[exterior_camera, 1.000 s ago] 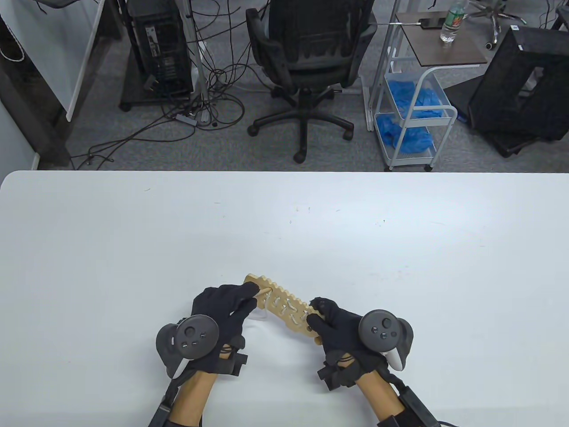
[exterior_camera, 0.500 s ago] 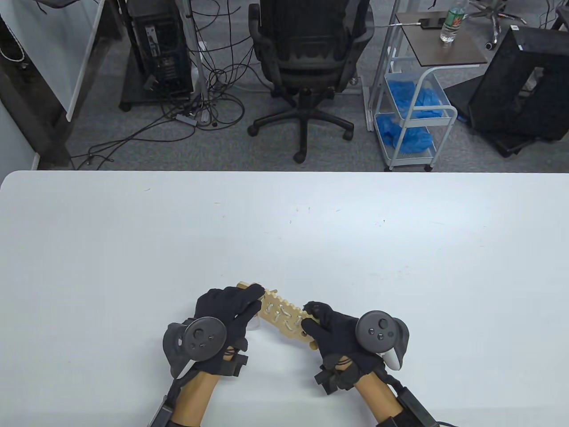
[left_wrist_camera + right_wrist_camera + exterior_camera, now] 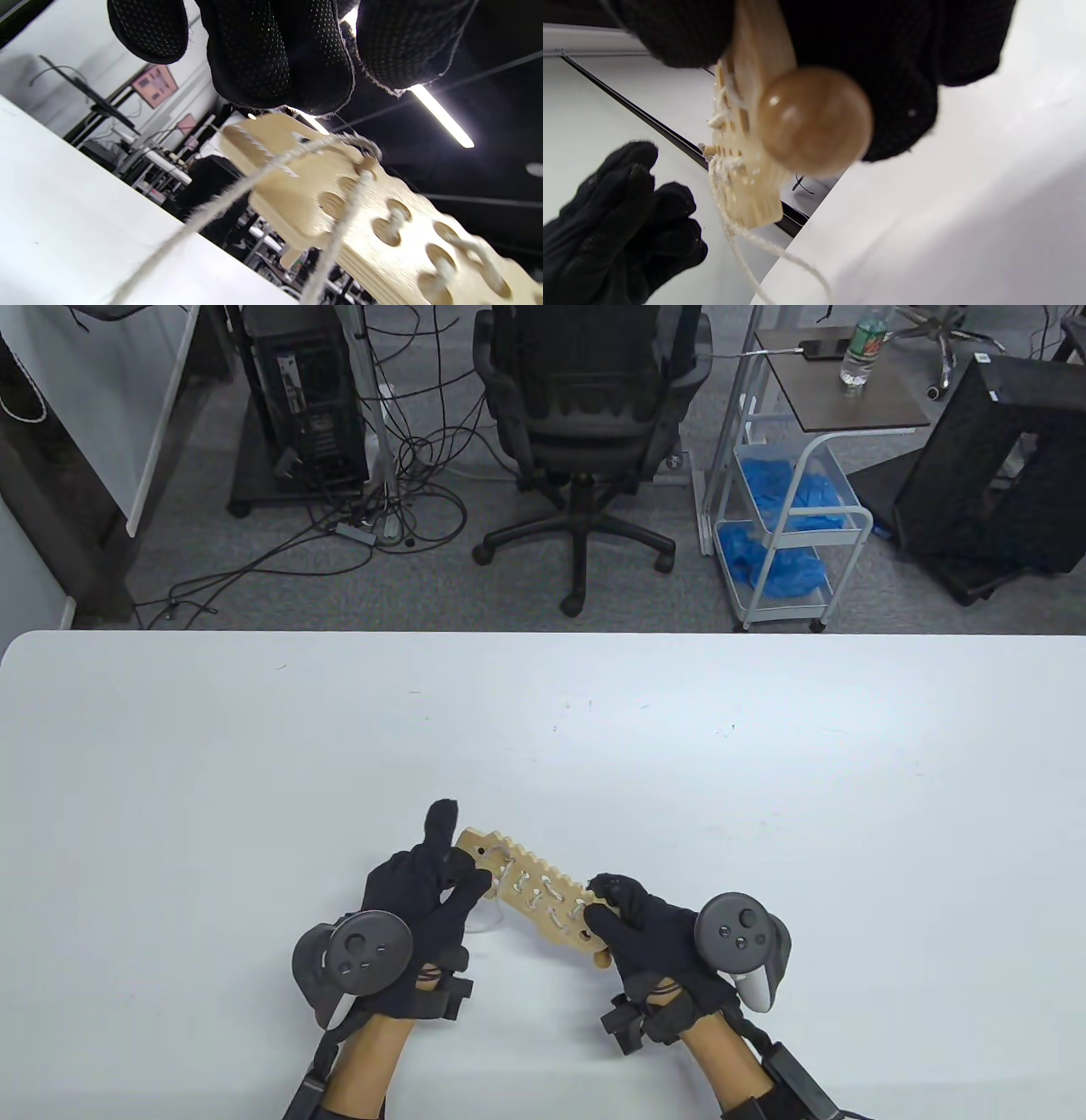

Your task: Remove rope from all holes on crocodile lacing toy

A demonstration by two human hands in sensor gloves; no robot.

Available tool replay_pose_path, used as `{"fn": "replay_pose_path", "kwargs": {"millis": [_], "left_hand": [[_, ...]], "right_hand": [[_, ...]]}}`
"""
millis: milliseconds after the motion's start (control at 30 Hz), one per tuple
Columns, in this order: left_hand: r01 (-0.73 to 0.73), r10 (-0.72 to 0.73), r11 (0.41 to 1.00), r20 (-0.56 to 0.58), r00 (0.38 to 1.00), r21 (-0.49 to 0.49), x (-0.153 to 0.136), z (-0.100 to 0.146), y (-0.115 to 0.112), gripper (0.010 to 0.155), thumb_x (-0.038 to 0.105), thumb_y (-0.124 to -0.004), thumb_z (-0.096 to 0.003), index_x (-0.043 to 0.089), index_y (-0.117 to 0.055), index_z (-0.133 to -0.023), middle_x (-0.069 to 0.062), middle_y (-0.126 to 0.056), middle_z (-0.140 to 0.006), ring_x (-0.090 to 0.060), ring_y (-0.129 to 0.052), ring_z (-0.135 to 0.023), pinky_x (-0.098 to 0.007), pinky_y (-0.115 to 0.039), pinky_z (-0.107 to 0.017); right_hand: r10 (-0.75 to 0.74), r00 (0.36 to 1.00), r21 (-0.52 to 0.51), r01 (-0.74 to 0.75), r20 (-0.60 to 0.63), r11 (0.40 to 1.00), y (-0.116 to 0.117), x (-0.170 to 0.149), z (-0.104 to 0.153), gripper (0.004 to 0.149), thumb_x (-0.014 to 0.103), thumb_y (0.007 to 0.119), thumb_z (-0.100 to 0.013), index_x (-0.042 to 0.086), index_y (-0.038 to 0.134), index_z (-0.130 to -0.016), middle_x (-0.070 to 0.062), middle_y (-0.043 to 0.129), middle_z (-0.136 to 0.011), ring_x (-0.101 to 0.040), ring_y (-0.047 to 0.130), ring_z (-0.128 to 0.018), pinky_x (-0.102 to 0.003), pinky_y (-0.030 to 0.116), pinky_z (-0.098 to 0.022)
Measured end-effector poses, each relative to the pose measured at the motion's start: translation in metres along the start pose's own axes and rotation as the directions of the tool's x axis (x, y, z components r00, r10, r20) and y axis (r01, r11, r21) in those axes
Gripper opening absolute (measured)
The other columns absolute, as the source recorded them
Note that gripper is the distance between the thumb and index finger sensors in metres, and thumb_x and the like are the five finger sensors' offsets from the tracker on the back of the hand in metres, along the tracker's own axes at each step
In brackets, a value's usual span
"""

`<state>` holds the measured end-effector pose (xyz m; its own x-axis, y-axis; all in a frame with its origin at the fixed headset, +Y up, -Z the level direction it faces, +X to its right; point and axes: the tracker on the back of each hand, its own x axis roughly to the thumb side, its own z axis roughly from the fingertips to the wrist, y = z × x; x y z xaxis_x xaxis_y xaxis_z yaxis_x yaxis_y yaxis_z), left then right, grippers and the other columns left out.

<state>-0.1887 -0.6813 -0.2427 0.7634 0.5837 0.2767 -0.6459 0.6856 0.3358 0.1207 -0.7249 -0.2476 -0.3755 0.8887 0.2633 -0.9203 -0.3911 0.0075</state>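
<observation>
Table view, lower centre of the frame, read left to right. The left hand sits at the left end of the wooden crocodile lacing toy, its forefinger raised beside the board's tip and its other fingers bunched near the first holes. Whether those fingers pinch the cord cannot be told: the table view hides the contact, and the left wrist view shows only fingertips just above the board, with no strand clearly between them.

The toy is held off the white counter, running diagonally from upper left to lower right between the two hands. The pale rope shows as short stitches crossing between holes along the middle of the board. In the left wrist view two strands leave the holes nearest the board's end and trail down toward the counter, so some length hangs free there, while stitches remain in the holes farther along.

The right hand grips the lower-right end of the toy, fingers curled round it. In the right wrist view a round wooden bead sits at that held end.

Judged progress: early. At most the end holes are cleared; most of the lacing appears threaded and remains to be drawn out hole by hole.
</observation>
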Motion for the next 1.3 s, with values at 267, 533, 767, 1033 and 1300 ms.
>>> {"fn": "replay_pose_path", "kwargs": {"millis": [267,533,767,1033,1300], "left_hand": [[-0.260,0.258,0.965,-0.241,0.936,0.023,-0.041,-0.003,-0.003,0.066,0.040,-0.072,-0.0512,0.030,-0.051,-0.113,0.004,-0.090,-0.088,-0.016,-0.091,-0.071,-0.056,-0.071,-0.067],[-0.570,0.517,0.799,-0.262,0.815,-0.192,-0.046,-0.007,-0.027,0.061,0.042,-0.084,-0.0464,0.039,-0.071,-0.106,-0.001,-0.084,-0.101,-0.025,-0.081,-0.088,-0.064,-0.063,-0.070],[-0.594,0.550,0.746,-0.225,0.805,-0.302,-0.036,-0.008,-0.035,0.062,0.042,-0.086,-0.0451,0.039,-0.072,-0.105,-0.002,-0.081,-0.105,-0.028,-0.076,-0.094,-0.067,-0.059,-0.072],[-0.605,0.579,0.693,-0.196,0.791,-0.393,-0.027,-0.007,-0.042,0.065,0.046,-0.089,-0.0434,0.041,-0.071,-0.106,-0.002,-0.077,-0.109,-0.030,-0.072,-0.099,-0.069,-0.056,-0.073],[-0.593,0.574,0.686,-0.187,0.797,-0.423,-0.019,-0.005,-0.045,0.052,0.041,-0.087,-0.0458,0.041,-0.083,-0.097,0.001,-0.087,-0.100,-0.027,-0.079,-0.093,-0.068,-0.058,-0.072]], "right_hand": [[-0.246,0.968,-0.010,0.246,-0.047,0.969,-0.008,-0.001,-0.001,0.046,0.033,0.081,-0.041,0.009,0.078,-0.080,-0.017,0.099,-0.056,-0.035,0.102,-0.035,-0.059,0.079,-0.042],[-0.454,0.884,0.081,0.464,-0.112,0.882,-0.001,-0.006,-0.003,0.046,0.033,0.081,-0.041,0.008,0.078,-0.080,-0.017,0.099,-0.055,-0.034,0.103,-0.035,-0.059,0.079,-0.042],[-0.467,0.879,0.120,0.477,-0.102,0.871,0.002,-0.001,-0.002,0.046,0.034,0.080,-0.041,0.009,0.078,-0.080,-0.016,0.099,-0.055,-0.034,0.103,-0.034,-0.059,0.080,-0.042],[-0.476,0.872,0.161,0.489,-0.116,0.857,0.007,-0.002,-0.002,0.046,0.034,0.081,-0.041,0.008,0.079,-0.079,-0.016,0.100,-0.055,-0.034,0.103,-0.034,-0.059,0.080,-0.042],[-0.469,0.875,0.190,0.484,-0.121,0.854,0.010,-0.001,-0.002,0.046,0.034,0.081,-0.041,0.008,0.079,-0.079,-0.016,0.100,-0.054,-0.034,0.103,-0.034,-0.059,0.080,-0.041]]}}
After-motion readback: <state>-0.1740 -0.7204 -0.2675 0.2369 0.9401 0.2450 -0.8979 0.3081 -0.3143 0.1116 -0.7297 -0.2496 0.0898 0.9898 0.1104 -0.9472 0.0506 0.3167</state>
